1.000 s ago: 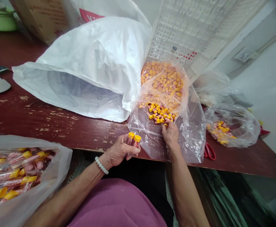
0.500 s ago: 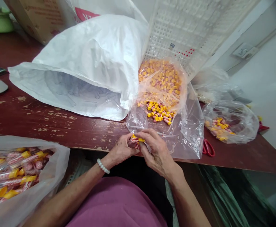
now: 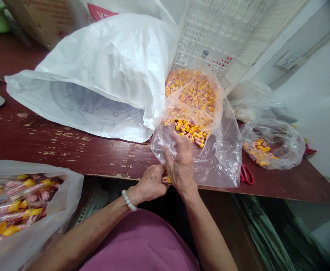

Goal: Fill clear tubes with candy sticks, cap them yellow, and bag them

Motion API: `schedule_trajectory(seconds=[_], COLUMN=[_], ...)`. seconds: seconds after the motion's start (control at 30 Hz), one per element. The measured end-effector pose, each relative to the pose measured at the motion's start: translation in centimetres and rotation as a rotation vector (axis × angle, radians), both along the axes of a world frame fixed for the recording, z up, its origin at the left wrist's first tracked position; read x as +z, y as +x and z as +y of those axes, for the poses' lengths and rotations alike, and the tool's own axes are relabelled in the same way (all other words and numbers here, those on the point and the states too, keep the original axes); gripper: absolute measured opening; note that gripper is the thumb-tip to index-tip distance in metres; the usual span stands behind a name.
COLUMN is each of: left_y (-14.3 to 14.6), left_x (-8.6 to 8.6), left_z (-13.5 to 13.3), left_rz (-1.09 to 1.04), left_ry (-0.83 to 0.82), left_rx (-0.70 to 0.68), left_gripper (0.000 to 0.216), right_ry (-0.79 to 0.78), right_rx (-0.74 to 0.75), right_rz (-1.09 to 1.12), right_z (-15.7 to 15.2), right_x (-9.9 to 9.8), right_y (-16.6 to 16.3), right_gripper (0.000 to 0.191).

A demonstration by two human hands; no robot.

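Observation:
My left hand (image 3: 152,183), with a beaded bracelet on its wrist, is closed round a small red-and-white printed tube with a yellow end (image 3: 166,179). Most of the tube is hidden by the fingers. Against the yellow end rests, or nearly rests, the palm side of my right hand (image 3: 183,165). Its fingers are stretched out and smeared by motion, with the thumb apart. Just beyond the fingertips, many small yellow-capped pieces (image 3: 190,130) lie in the mouth of a clear plastic bag (image 3: 224,165).
A large white sack (image 3: 111,60) holding clear tubes lies on the worn red table (image 3: 69,150). Lower left, another bag (image 3: 71,195) holds filled yellow-capped tubes. Red scissors (image 3: 247,175) and a smaller clear bag (image 3: 291,150) are at right. A white crate (image 3: 215,34) leans behind.
My right hand has let go of the yellow-ended tube, opened its fingers and swung up toward the small pieces. The left hand has turned slightly and kept its hold.

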State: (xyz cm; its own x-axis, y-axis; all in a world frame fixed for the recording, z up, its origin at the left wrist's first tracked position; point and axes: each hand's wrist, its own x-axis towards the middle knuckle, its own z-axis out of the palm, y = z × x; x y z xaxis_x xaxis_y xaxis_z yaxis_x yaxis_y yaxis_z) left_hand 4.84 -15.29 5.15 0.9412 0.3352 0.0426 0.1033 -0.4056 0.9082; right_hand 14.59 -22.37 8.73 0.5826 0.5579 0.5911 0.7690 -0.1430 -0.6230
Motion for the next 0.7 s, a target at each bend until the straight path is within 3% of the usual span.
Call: schedule_trajectory(seconds=[0.13,0.27,0.37,0.5,0.6,0.7], left_y=[0.1,0.2,0.0,0.0,0.2,0.2], left_x=[0.1,0.1,-0.4,-0.9,-0.9,-0.6], left_z=[-0.4,0.5,1.5,1.7,1.4,1.2], left_rz=[-0.029,0.016,0.076,-0.026,-0.006,0.031], left_ry=[-0.106,-0.574,-0.841,-1.138,-1.326,-1.422], left_rx=[0.01,0.056,0.109,0.095,0.079,0.073], left_gripper=[0.009,0.021,0.022,0.022,0.027,0.023], right_ry=[-0.029,0.123,0.001,-0.244,-0.262,-0.241], right_rx=[0.106,-0.015,0.06,0.325,0.356,0.326], right_rz=[-0.036,0.124,0.167,0.064,0.007,0.018], right_z=[1.4,0.1,-2.0,-3.7,-3.6,-3.1], right_x=[-0.6,0.3,0.2,-1.6,-3.0,-3.6], right_y=[-0.8,0.6,1.4,0.2,-1.1,-1.7], right_gripper=[0.032,0.028,0.029,0.062,0.084,0.087])
